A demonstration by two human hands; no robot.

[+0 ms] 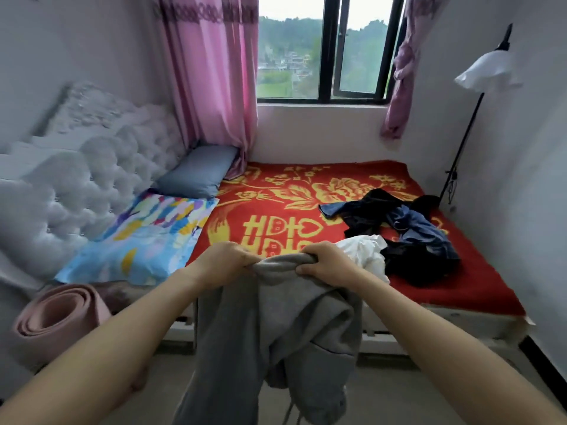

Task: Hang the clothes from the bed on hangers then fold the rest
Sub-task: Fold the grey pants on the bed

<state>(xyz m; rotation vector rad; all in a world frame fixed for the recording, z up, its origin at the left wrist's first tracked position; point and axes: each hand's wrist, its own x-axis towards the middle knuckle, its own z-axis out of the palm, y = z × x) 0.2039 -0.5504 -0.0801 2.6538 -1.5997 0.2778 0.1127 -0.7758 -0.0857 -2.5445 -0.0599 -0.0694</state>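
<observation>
As I look down from the head view, left grip (225, 260) and right grip (326, 263) both clench a soft grey fleece garment (270, 326) hanging before the near edge of the bed (460, 286); dark crumpled clothes (408, 234) lie by its right edge.

hands: left hand (225, 260) and right hand (326, 265) each grip the grey garment (276, 326)
bed (478, 289): dark clothes (408, 237), white cloth (365, 251)

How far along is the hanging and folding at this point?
Done: nothing hung or folded shows, and no hanger is in view. In hand: left hand and right hand grip a bunched grey garment, held up before the bed. Left: a white garment and a heap of dark and blue clothes lie crumpled on the bed.
</observation>
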